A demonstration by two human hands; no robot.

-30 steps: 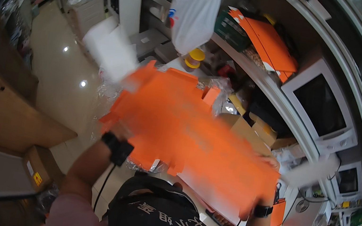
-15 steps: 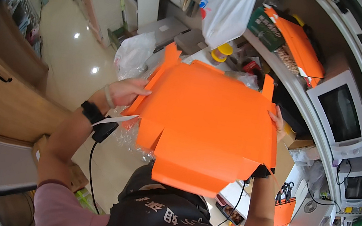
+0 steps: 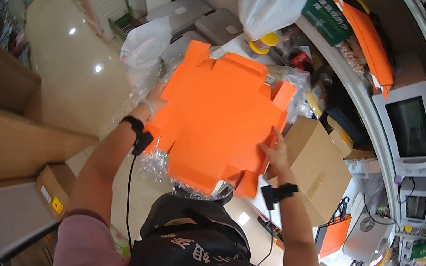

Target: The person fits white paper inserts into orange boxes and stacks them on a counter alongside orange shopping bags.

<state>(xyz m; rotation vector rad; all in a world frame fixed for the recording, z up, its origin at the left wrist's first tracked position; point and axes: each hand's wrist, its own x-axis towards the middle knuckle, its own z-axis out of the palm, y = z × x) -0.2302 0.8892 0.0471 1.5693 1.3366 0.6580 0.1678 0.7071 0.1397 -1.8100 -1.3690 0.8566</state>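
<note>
A flat orange cardboard box blank (image 3: 222, 112), with slits and folding flaps round its edges, is spread out in front of my body. My left hand (image 3: 156, 104) grips its left edge, the fingers partly hidden by the card. At the right edge, my right hand (image 3: 278, 154) is closed on a side flap that stands up a little, thumb toward the middle. Crumpled clear plastic wrap (image 3: 154, 165) shows from under the blank, along its left and near edges.
Right of the blank stands a brown carton (image 3: 316, 170). A white plastic bag (image 3: 271, 4) hangs beyond it, near a yellow-lidded tub (image 3: 264, 43). A microwave (image 3: 408, 126) sits on the right-hand shelf. On the left is a wooden cabinet (image 3: 14, 139). Black cables run from both wrists.
The box blank has moved down and left, away from my head, with both hands on it. My right hand has come inward, and the brown carton is now largely uncovered.
</note>
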